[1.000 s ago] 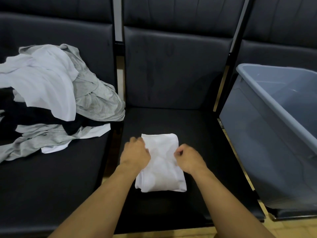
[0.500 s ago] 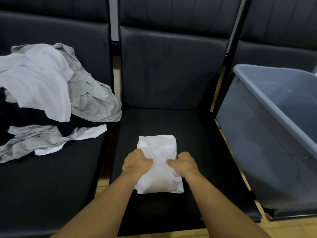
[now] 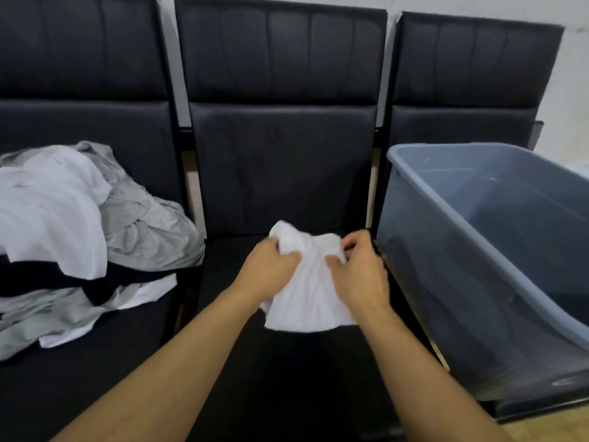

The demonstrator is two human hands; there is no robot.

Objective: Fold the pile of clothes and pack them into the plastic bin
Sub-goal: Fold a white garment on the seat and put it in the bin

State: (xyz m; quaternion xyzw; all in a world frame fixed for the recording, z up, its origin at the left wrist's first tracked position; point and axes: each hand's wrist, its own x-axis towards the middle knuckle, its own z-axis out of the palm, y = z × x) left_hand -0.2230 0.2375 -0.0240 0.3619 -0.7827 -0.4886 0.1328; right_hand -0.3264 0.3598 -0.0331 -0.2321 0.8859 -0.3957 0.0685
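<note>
A folded white garment (image 3: 310, 291) hangs lifted above the middle black seat, a little crumpled at its top. My left hand (image 3: 267, 271) grips its left edge. My right hand (image 3: 360, 272) grips its right edge, with thumb and fingers curled into the cloth. The grey plastic bin (image 3: 497, 199) stands on the right seat, just right of my right hand, and looks to hold nothing. A pile of unfolded white, grey and black clothes (image 3: 73, 237) lies on the left seat.
Three black padded chairs stand side by side with tall backs (image 3: 280, 161). Narrow gaps separate the seats. A pale wall (image 3: 570, 74) shows at the far right, and a strip of light floor at the bottom right.
Both hands closed on the white garment's sides and lifted it off the middle seat, up and to the right toward the bin. The view tilted up, showing more of the chair backs.
</note>
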